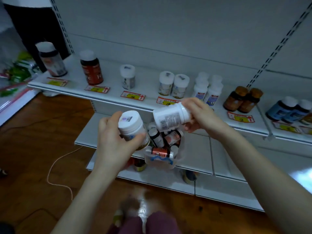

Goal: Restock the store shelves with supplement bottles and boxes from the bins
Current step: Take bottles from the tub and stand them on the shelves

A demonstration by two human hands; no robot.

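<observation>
Head view is showing both hands lifted at the centre of the frame, each carrying one bottle above the clear plastic bin [166, 163], which is sitting on a lower shelf and holding a jumble of dark and orange bottles. The left hand [116, 137] is clamping its grip round the body of a white-capped bottle [130, 122], holding it upright with the lid facing the camera. The right hand [200, 114] is closing its grip on the cap end of a white bottle [168, 115], turning it sideways so the barcode panel is showing, probably to check which row it belongs in. Just beyond, on the stocked shelf [148, 78], similar small white bottles [207, 89] are standing behind price tags, likely the intended spot.
</observation>
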